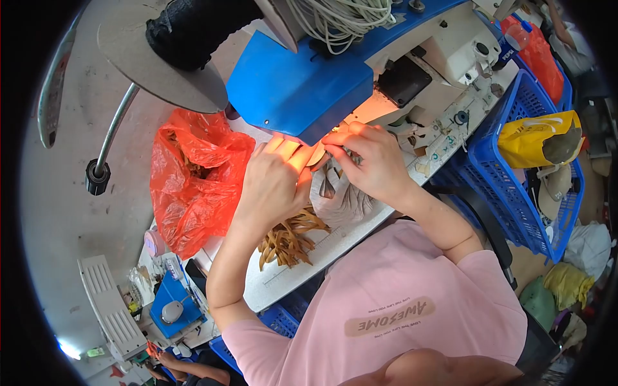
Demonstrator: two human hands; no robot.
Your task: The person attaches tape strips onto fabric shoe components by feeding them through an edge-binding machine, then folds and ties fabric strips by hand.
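My left hand (273,177) lies under the blue-covered head of a sewing machine (299,87), its fingers stretched forward and slightly spread. A small tan strip (316,156) shows between the two hands, lit by the orange lamp glow. Thumb and fingers of my right hand (380,161) pinch at the strip's edge. The machine head hides the needle area and some fingertips. Below my left hand, a bunch of tan strips (290,241) is heaped on the white worktop. Crumpled whitish material (344,196) with dark pieces sits under my right wrist.
A red plastic bag (193,199) with brown strips inside stands left of my left arm. Overhead are a spool of black cord (193,32) and a coil of white cord (341,19). Blue crates (492,151) flank the right side. Another person's hands (168,360) appear at lower left.
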